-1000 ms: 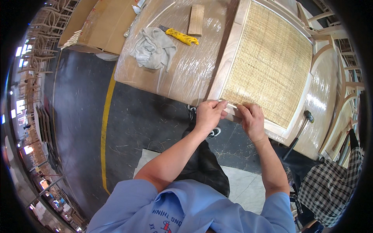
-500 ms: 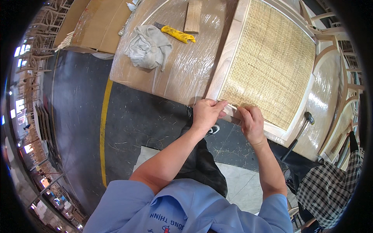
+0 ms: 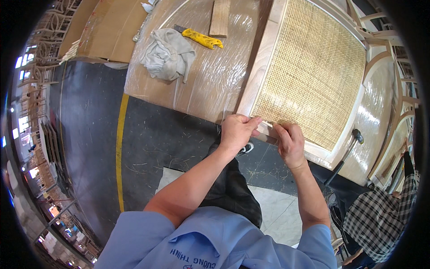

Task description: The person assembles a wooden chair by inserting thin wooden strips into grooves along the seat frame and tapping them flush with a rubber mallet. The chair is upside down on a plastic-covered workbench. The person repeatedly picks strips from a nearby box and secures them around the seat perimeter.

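Observation:
A wooden frame (image 3: pixel 259 74) holds a panel of woven cane webbing (image 3: pixel 313 67) on the wrapped tabletop. Both my hands are at its near edge. My left hand (image 3: pixel 238 131) is closed near the frame's near left corner, thumb and forefinger pinching a thin pale strip (image 3: pixel 267 125) that lies along the border of the cane. A short way to the right, my right hand (image 3: pixel 291 142) is closed too, its fingertips pressed together on the same strip. My fingers hide much of the strip.
On the plastic-wrapped top (image 3: pixel 210 67) lie a white cloth (image 3: pixel 166 56), a yellow-handled knife (image 3: pixel 202 38) and a wood block (image 3: pixel 219 19). A hammer (image 3: pixel 345 157) rests right of the frame. A cardboard box (image 3: pixel 109 31) stands far left. Another person in a checked shirt (image 3: pixel 376 217) is at right.
Both hands keep their places on the strip at the frame's near edge. The view has shifted slightly, and the person in the checked shirt has moved a little.

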`<state>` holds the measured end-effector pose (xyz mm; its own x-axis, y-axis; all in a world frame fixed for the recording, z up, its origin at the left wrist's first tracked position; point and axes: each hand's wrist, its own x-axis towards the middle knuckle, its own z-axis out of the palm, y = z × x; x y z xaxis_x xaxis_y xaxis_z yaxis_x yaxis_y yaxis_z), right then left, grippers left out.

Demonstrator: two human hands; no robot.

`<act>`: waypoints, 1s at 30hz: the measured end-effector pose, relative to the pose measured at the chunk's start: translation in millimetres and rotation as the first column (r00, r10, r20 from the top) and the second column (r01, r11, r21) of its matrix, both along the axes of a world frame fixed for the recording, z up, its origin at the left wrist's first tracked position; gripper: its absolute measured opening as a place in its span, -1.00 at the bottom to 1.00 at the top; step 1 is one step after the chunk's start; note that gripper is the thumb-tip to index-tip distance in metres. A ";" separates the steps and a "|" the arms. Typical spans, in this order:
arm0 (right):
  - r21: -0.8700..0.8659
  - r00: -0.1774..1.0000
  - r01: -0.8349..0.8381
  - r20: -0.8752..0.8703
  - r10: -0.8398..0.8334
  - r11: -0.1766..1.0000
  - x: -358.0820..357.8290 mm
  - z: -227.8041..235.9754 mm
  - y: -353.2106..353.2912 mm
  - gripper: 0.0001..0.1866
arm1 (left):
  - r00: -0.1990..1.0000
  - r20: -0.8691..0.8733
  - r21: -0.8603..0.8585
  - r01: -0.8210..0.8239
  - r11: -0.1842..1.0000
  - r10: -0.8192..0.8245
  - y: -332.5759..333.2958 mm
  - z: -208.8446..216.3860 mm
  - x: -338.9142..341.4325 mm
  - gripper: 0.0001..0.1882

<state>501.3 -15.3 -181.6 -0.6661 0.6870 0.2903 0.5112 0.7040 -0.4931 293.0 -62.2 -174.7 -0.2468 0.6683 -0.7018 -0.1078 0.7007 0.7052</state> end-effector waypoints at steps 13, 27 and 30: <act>0.012 0.999 0.036 -0.001 -0.036 0.999 -1.4 -8.7 -7.7 -0.41 | 1.000 0.017 -0.003 -0.006 1.000 0.006 4.3 5.9 2.1 -0.57; 0.103 0.326 0.936 0.098 -0.940 0.335 215.5 9.6 -22.0 -0.53 | 1.000 -0.005 0.058 0.008 0.998 -0.007 0.9 8.5 4.9 -0.59; 0.020 0.233 0.968 0.317 -0.920 0.252 251.4 -5.6 -33.2 -0.39 | 0.998 0.053 0.079 0.029 0.996 -0.033 -1.2 -3.2 2.1 -0.62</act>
